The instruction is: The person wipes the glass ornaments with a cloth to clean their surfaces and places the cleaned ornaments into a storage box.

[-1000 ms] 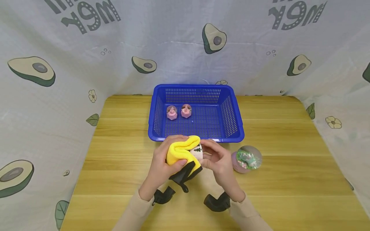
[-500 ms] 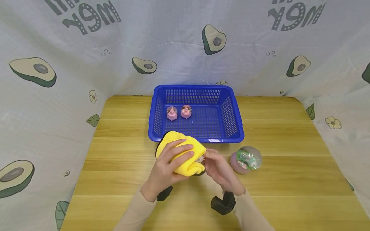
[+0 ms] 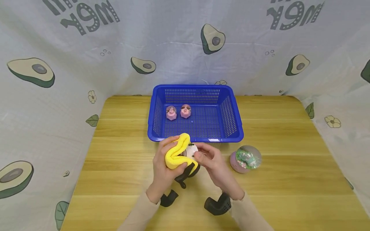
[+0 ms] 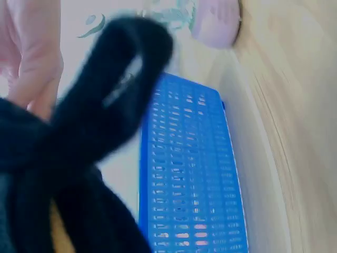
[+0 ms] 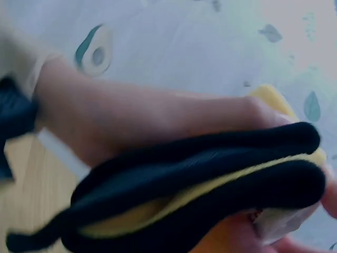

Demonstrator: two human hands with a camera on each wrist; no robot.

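Note:
My left hand (image 3: 162, 163) grips a folded yellow cloth (image 3: 173, 158) with black trim, wrapped around the upper part of a small snow globe. The globe's white base (image 3: 192, 150) with dark print sticks out on the right. My right hand (image 3: 216, 166) holds that base between thumb and fingers. The cloth hides most of the dome. A black loop (image 4: 118, 89) of the cloth hangs close to the left wrist camera. Seen from the right wrist, the cloth's black edges (image 5: 221, 158) lie folded, with part of the white base (image 5: 281, 224) beneath.
A blue perforated basket (image 3: 238, 128) stands just beyond the hands. Inside at its left sit two small pink snow globes, one (image 3: 171, 113) beside the other (image 3: 185, 111). A larger snow globe with a lilac base (image 3: 245, 159) stands on the wooden table (image 3: 289, 179) at right.
Half a second ago the left hand had turned over, with the cloth covering nearly all of the globe. Now it has rolled back, and the white base shows again at the right hand's fingers.

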